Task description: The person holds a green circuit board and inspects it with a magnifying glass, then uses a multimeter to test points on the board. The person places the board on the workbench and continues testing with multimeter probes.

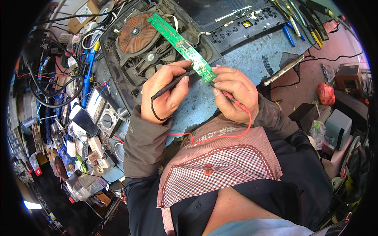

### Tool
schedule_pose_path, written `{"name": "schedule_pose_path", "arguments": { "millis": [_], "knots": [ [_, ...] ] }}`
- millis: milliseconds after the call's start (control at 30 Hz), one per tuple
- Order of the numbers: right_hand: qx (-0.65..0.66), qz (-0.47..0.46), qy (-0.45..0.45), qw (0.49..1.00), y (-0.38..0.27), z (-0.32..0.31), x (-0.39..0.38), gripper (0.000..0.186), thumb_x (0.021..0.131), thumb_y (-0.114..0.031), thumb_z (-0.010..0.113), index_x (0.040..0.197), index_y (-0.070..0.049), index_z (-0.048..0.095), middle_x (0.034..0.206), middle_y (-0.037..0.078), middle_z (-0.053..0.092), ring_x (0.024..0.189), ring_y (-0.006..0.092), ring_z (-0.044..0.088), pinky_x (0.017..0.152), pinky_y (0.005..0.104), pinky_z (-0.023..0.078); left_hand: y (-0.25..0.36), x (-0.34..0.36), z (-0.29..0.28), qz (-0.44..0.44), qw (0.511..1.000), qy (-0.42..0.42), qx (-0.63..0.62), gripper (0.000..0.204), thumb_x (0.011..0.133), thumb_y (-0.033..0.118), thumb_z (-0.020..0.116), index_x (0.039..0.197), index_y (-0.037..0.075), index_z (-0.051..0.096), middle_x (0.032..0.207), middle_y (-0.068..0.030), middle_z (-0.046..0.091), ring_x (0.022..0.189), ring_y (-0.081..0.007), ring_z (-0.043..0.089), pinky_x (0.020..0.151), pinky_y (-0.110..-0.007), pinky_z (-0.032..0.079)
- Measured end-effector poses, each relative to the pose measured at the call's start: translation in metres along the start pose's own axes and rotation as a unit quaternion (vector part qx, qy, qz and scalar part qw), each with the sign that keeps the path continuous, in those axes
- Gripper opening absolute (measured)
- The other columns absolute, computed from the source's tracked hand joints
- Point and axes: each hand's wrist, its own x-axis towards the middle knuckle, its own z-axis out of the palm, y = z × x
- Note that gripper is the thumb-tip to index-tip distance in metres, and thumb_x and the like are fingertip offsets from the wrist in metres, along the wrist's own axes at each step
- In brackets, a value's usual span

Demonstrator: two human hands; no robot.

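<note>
My left hand (167, 88) is closed around a black multimeter probe (167, 87), its tip end at the near part of a long green circuit board (171, 34). A red probe (233, 99) is pinched in my right hand (236, 92), whose fingertips are at the board's near end. The board slants from upper left to lower right, over an opened induction cooker base (118, 63) with a round copper coil (138, 33). Which points the probe tips touch is too small to tell. An analog multimeter (107, 120) lies left of my left forearm.
A black panel (248, 25) lies at the back of the blue worktop (236, 59). Blue-handled pliers (288, 36) and other tools sit at the back right. A phone (84, 119), cables and loose parts crowd the left. Boxes and a red bag (325, 93) are at the right.
</note>
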Motion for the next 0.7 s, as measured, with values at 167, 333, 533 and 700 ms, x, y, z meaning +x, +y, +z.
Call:
{"name": "schedule_pose_path", "arguments": {
  "millis": [167,333,533,700],
  "knots": [
    [0.002,-0.001,0.003,1.0,0.0,0.0001,0.0,0.022,0.086,0.006,0.082,0.105,0.003,0.072,0.103,0.017,0.075,0.106,0.0408,0.08,0.098,0.0513,0.065,-0.0022,0.0004,0.001,0.005,1.0,0.008,-0.002,0.017,0.1,0.003,0.076,0.115,-0.003,0.07,0.128,-0.0191,0.081,0.098,-0.0207,0.078,0.086,-0.033,0.061],
    [0.015,0.005,0.0,1.0,0.0001,-0.0013,-0.0003,0.022,0.086,0.007,0.082,0.105,0.002,0.072,0.103,0.017,0.076,0.107,0.0411,0.08,0.098,0.0509,0.065,0.0007,0.0,0.0014,-0.01,1.0,0.009,-0.006,0.017,0.1,0.003,0.076,0.115,-0.003,0.07,0.128,-0.0188,0.081,0.099,-0.0199,0.078,0.086,-0.032,0.061],
    [0.01,0.004,0.002,1.0,0.0004,-0.0003,-0.0009,0.022,0.086,0.007,0.082,0.105,0.002,0.071,0.102,0.017,0.075,0.107,0.0412,0.08,0.098,0.0508,0.066,0.0013,0.0005,0.0011,-0.01,1.0,0.008,-0.004,0.017,0.1,0.003,0.077,0.115,-0.003,0.07,0.128,-0.0185,0.081,0.099,-0.0193,0.077,0.086,-0.032,0.061],
    [0.006,0.002,0.005,1.0,0.0002,0.0009,-0.0021,0.022,0.086,0.007,0.082,0.105,0.002,0.071,0.102,0.017,0.075,0.107,0.0411,0.08,0.097,0.0507,0.066,0.0001,0.0006,0.0015,-0.004,1.0,0.01,-0.003,0.016,0.1,0.003,0.077,0.114,-0.003,0.07,0.128,-0.0186,0.081,0.098,-0.0195,0.077,0.086,-0.032,0.061]
  ]
}}
